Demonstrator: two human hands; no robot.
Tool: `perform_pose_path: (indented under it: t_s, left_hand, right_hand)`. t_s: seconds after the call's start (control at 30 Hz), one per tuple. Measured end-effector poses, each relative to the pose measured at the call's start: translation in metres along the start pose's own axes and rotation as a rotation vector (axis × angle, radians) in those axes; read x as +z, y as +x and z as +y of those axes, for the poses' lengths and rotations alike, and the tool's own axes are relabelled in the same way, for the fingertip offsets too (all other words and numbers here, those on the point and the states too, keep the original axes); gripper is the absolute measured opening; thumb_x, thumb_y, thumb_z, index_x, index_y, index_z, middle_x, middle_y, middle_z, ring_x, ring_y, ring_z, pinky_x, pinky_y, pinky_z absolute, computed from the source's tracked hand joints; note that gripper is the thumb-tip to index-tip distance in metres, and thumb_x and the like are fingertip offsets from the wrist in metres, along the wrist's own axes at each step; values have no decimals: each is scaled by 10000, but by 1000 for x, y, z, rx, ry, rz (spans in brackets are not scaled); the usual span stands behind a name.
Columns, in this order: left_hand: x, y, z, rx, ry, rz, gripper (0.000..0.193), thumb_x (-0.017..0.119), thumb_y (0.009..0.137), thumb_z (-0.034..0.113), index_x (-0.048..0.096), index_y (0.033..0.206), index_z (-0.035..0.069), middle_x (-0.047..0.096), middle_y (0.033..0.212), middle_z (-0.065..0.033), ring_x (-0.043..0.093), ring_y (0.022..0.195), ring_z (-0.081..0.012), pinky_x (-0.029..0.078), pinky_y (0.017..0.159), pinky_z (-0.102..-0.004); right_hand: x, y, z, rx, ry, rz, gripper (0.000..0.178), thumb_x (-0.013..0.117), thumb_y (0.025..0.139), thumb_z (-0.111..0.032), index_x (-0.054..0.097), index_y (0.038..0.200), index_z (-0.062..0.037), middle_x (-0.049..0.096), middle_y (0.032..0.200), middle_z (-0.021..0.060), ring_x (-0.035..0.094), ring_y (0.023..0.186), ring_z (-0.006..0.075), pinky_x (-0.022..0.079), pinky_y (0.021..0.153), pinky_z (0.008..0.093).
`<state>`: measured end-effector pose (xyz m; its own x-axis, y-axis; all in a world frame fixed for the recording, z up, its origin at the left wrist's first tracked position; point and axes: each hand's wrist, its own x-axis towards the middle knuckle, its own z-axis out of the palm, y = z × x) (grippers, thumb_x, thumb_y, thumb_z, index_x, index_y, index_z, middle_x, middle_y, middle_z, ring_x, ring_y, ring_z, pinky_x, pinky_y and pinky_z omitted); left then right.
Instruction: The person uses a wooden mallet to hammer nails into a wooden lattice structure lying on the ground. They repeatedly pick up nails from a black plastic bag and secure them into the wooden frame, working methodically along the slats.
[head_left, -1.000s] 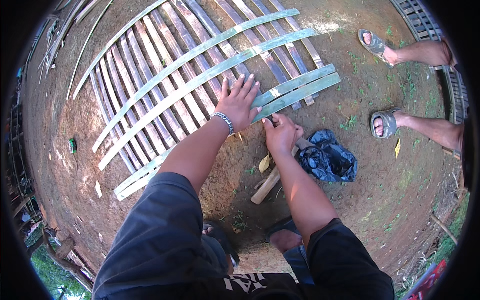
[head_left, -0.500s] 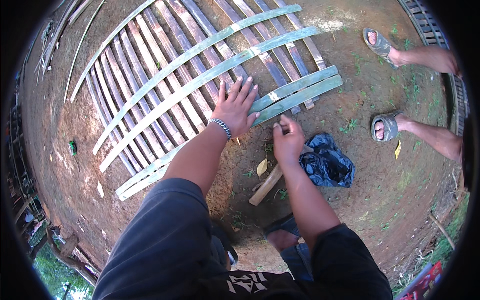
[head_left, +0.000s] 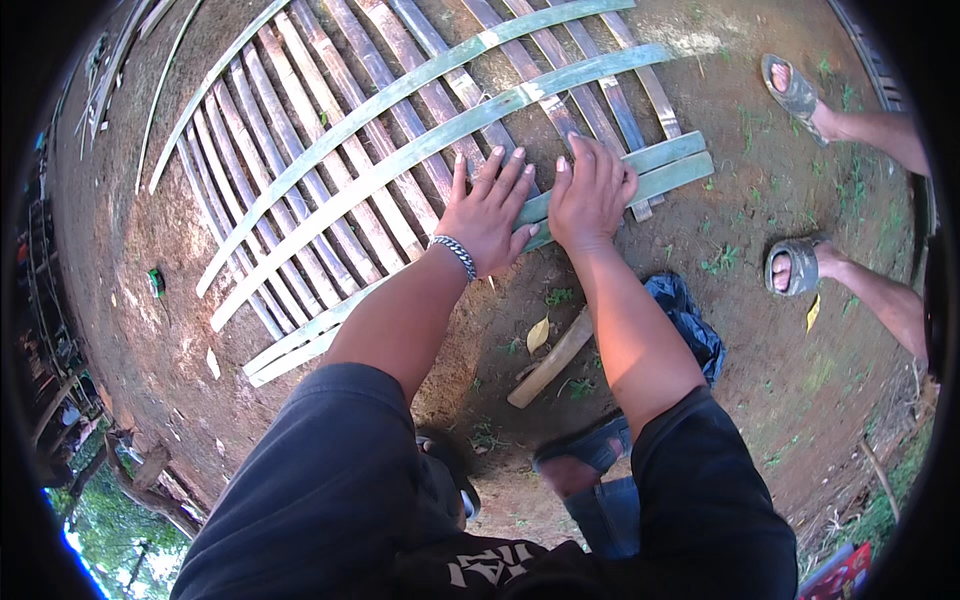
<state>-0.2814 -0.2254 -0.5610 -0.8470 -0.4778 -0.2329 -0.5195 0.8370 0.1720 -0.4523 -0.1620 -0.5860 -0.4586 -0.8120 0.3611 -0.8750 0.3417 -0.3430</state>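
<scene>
A lattice of dark bamboo slats crossed by green bamboo strips lies on the ground before me. My left hand presses flat on the near pair of green strips, fingers spread and a chain bracelet at the wrist. Just right of it, my right hand rests over the same pair. Its fingers are bent and held together; whatever may be in them is hidden. Below my right forearm lies a wooden stick or handle, its upper end covered by the arm.
A black plastic bag sits right of my right forearm, partly hidden. Another person's sandalled feet stand on the right. A yellowish leaf and a small green object lie on the bare earth. Long thin poles lie at far left.
My right hand has moved up from beside the black bag onto the near green strips. My left hand stays on them. The whole view has shifted slightly.
</scene>
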Motion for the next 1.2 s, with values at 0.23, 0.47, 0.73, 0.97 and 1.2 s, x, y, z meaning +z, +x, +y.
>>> perform_pose_path:
  t_s: [0.23, 0.47, 0.73, 0.97, 1.2]
  left_hand:
    - [-3, -2, 8, -168, -22, -20, 877, 493, 997, 565, 251, 1637, 16, 197, 1720, -206, 138, 1613, -348, 82, 1277, -617]
    - [0, 5, 14, -151, -43, 51, 876, 485, 998, 547, 233, 1645, 13, 160, 1734, -203, 104, 1620, -348, 81, 1285, -596]
    - [-1, -4, 14, -184, 22, 18, 852, 441, 1025, 542, 205, 1654, 17, 136, 1744, -187, 97, 1623, -340, 92, 1290, -581]
    - [6, 0, 19, -153, 17, 82, 825, 427, 1039, 540, 223, 1645, 19, 163, 1735, -189, 118, 1617, -346, 109, 1293, -565]
    - [1, -4, 15, -168, 66, 53, 1015, 470, 964, 728, 208, 1653, 30, 164, 1735, -182, 97, 1621, -329, 112, 1295, -559]
  right_hand:
    - [0, 5, -10, 27, -46, -127, 428, 660, 956, -234, 575, 1374, -199, 588, 1318, 33, 511, 1324, 245, 266, 1141, 578]
    - [-8, 9, 0, 73, 78, -113, 502, 680, 947, -249, 544, 1419, -146, 572, 1370, 88, 497, 1340, 300, 284, 1151, 555]
    - [-147, -129, -70, 50, 695, -416, 365, 744, 876, -135, 667, 1230, -94, 644, 1075, 136, 611, 1044, 371, 491, 909, 512]
    - [-242, -197, 9, 220, 309, -281, 137, 786, 832, -33, 749, 953, -84, 750, 931, 95, 715, 852, 296, 572, 781, 398]
    - [-237, -118, 60, 466, -177, -776, 107, 697, 909, -135, 756, 995, -111, 754, 1032, 156, 724, 978, 372, 570, 848, 486]
